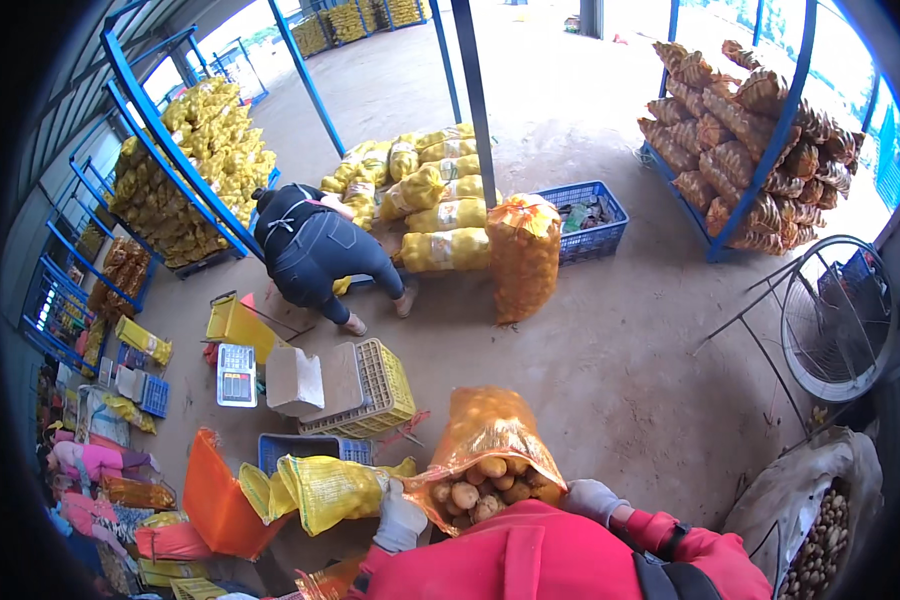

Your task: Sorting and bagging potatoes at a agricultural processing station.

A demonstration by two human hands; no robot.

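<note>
An orange mesh sack [487, 427] filled with potatoes [495, 484] stands right before me, its mouth open towards my body. My left hand [401, 516], in a grey glove, grips the left edge of its mouth. On the opposite edge, my gloved right hand [591, 501] holds the mesh. Yellow mesh sacks [330, 491] lie just left of my left hand, beside an orange plastic chute-like container [221, 499]. Beyond the sack, a scale platform [337, 382] rests on a yellow plastic crate [390, 390], with the scale's keypad unit [236, 375] to its left.
A co-worker [322, 247] bends over filled yellow sacks [450, 214]. A full orange sack [523, 262] stands near a blue crate [592, 240]. Loaded racks [754, 165] flank the floor. At right are a large fan [840, 319] and a white bulk bag [802, 487] of potatoes.
</note>
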